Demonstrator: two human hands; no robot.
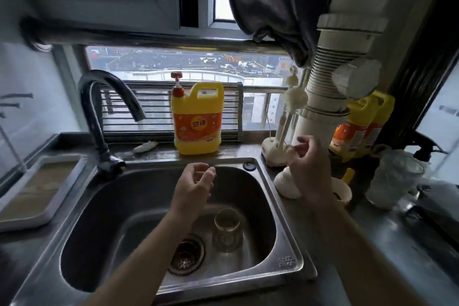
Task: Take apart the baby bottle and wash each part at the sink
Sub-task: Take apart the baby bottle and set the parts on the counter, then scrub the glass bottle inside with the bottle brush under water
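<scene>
Clear, smooth cylindrical bottle (227,230) stands stripped in the sink (285,238); pale rounded parts (285,187) lie on the bench (387,243) right of the sink: dismantling looks done, washing yet to do. Above the sink, left hand (196,186), grip loose and empty; right hand (309,164) past the sink's right rim, grip curled, contents unclear.

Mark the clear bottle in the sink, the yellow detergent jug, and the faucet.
clear bottle (227,231), head view, on its side wall.
yellow detergent jug (197,123), head view, on its orange label.
faucet (106,76), head view, on top of its arch.
</scene>
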